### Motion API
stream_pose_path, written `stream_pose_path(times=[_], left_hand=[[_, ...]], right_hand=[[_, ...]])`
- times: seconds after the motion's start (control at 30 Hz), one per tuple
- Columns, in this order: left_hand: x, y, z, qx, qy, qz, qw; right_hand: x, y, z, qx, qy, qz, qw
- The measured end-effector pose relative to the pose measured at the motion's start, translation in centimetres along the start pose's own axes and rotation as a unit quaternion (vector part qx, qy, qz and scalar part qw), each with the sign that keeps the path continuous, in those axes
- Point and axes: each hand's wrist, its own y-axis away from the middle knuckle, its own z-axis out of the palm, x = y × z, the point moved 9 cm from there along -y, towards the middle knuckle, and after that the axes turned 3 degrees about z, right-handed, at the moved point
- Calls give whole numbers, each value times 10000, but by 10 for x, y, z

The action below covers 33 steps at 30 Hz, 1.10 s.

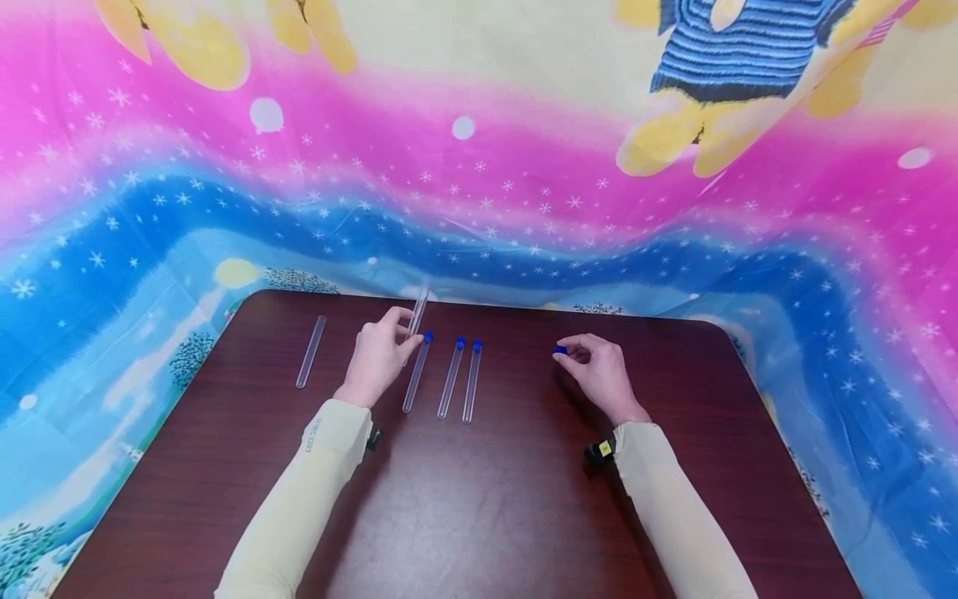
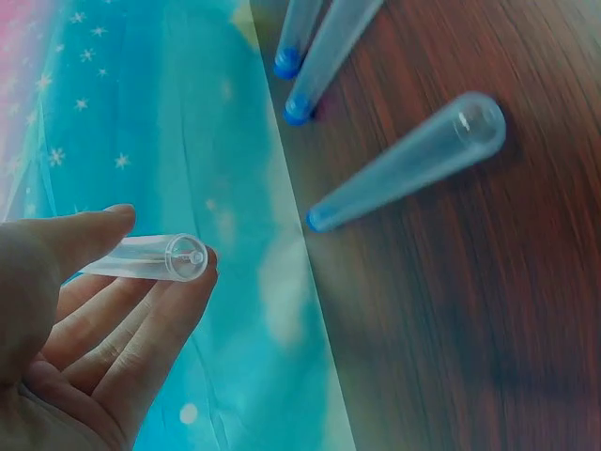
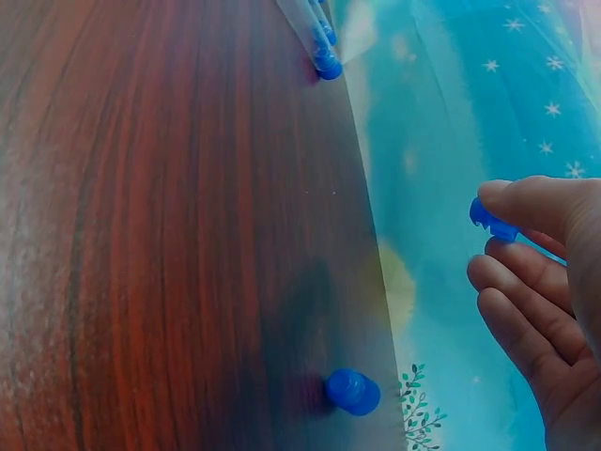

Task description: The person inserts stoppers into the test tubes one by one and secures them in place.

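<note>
A clear test tube [image 1: 421, 306] tilts up in my left hand [image 1: 377, 353], pinched between thumb and fingers. In the left wrist view one end of this held tube [image 2: 155, 257] points toward the capped tubes. My right hand [image 1: 597, 370] pinches a small blue cap [image 3: 492, 222] between thumb and forefinger, above the table. Three tubes with blue caps lie between the hands: one capped tube [image 1: 417, 374] beside the left hand, then a second [image 1: 451, 381] and a third [image 1: 472, 384] close together. An uncapped tube [image 1: 310, 353] lies left of the left hand.
Another blue cap [image 3: 352, 391] sits on the table near its far edge in the right wrist view; my right hand hides it from the head view. The dark wood table [image 1: 479, 516] meets a colourful patterned cloth [image 1: 479, 183] along its back and sides.
</note>
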Motion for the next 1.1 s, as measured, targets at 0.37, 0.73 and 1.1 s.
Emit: stream_pose_path(times=[0.37, 0.73, 1.1], left_hand=[[20, -1, 14, -126, 0, 323, 9994], [25, 3, 30, -480, -200, 311, 9982], [29, 5, 42, -730, -409, 313, 9960]], right_hand=[[-10, -4, -4, 209, -191, -170, 9995], [-15, -6, -8, 289, -342, -92, 9990], [-16, -8, -11, 403, -447, -34, 9982]])
